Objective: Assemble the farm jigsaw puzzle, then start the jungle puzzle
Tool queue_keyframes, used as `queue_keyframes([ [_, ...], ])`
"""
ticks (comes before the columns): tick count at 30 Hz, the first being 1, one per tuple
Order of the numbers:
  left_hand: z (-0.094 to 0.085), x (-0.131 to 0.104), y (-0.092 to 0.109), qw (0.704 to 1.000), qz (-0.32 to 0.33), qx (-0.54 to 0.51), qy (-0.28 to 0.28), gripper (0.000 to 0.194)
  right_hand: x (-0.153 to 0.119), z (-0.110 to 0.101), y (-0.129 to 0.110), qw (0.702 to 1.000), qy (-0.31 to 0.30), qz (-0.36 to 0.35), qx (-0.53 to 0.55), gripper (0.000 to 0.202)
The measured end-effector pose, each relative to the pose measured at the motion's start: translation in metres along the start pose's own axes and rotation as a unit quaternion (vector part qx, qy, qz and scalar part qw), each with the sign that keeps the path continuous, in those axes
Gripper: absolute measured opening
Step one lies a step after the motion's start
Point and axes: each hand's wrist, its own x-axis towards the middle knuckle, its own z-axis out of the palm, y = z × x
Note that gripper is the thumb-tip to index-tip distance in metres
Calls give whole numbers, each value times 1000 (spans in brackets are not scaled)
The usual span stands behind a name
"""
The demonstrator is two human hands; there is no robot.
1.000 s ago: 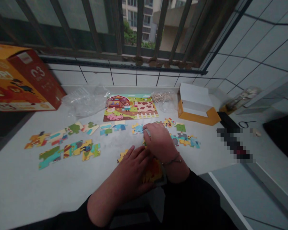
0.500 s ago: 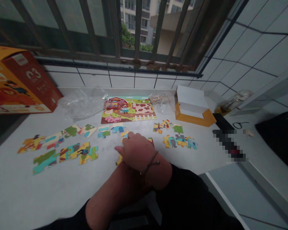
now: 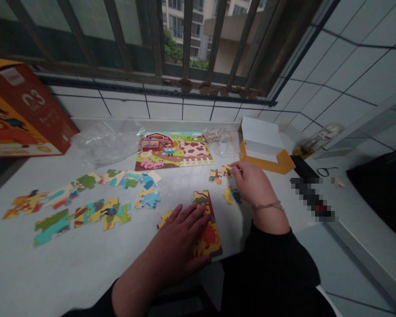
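Observation:
My left hand (image 3: 185,233) lies flat, fingers spread, over a joined puzzle section (image 3: 208,237) near the counter's front edge. A yellow piece (image 3: 164,217) shows just beyond its fingertips on the left. My right hand (image 3: 251,178) is over the loose pieces on the right, its thumb and forefinger pinched at a small yellow and red piece (image 3: 227,170). Left of that lies an orange and green piece (image 3: 215,176); a yellow and grey piece (image 3: 231,195) is below. Several pieces form rows on the left, with a blue piece (image 3: 149,199) at their right end.
A farm picture board (image 3: 174,150) lies at the back between a crumpled plastic bag (image 3: 107,143) and a bag of string (image 3: 222,141). An open yellow box (image 3: 267,158) stands at right, a large orange and red box (image 3: 29,112) at left. A barred window is behind.
My right hand has moved right, from above my left forearm to the loose pieces. The blue pieces in the left rows now sit joined together. My left hand and the section under it are uncovered.

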Motion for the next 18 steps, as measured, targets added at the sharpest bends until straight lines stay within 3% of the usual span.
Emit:
queue_keyframes([
  [3, 3, 1, -1, 1000, -4, 3, -7, 92, -3, -1, 45, 998, 19, 57, -24, 23],
  [5, 6, 1, -3, 1000, 4, 5, 5, 92, -6, 3, 57, 998, 11, 59, -24, 21],
  [10, 13, 2, -10, 999, 23, 20, 28, 90, -6, 13, 52, 996, 0, 67, -50, 23],
  [18, 7, 1, -7, 998, 30, 46, 43, 65, -8, 18, 66, 980, 53, 179, -73, 28],
])
